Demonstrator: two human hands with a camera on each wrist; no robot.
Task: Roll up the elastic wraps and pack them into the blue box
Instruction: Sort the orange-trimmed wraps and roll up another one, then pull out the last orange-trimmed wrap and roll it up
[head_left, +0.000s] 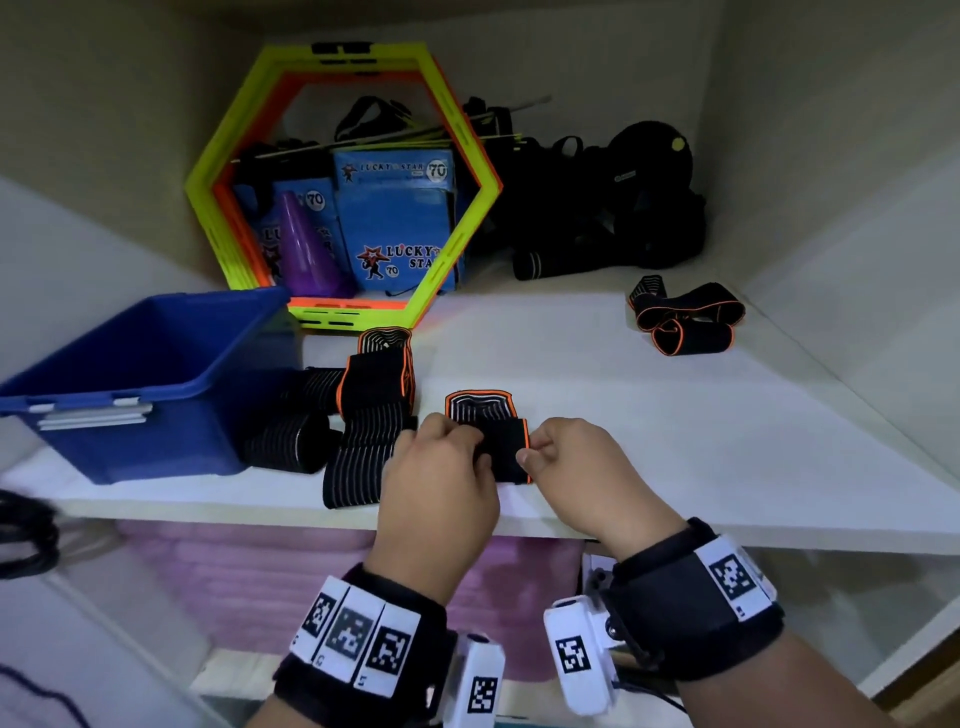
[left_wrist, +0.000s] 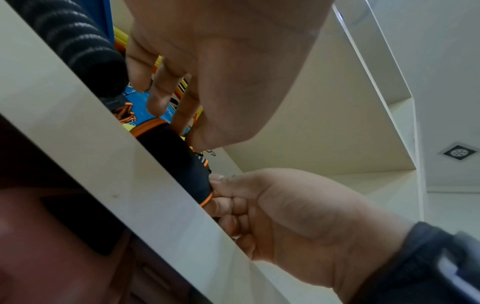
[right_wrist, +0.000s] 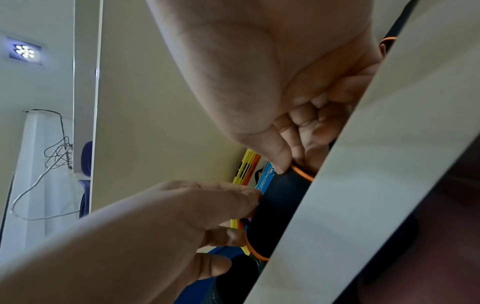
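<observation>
Left hand (head_left: 441, 467) and right hand (head_left: 571, 462) each pinch an end of the orange-edged wrap (head_left: 506, 447), part-rolled on the shelf (head_left: 675, 441); fingertips are hidden under the fabric. Left of the hands: striped wraps (head_left: 358, 457), then the blue box (head_left: 130, 364). Beyond them, cartons (head_left: 395, 223) read "LUCKY STAR 70".

At the back of the white shelf (head_left: 675, 415) a yellow-and-orange hexagonal frame (head_left: 457, 130) stands upright. Through it show blue Lucky Star boxes (head_left: 395, 208) and a purple cone (head_left: 306, 244). Black straps (head_left: 597, 208) lie heaped just beside it.
</observation>
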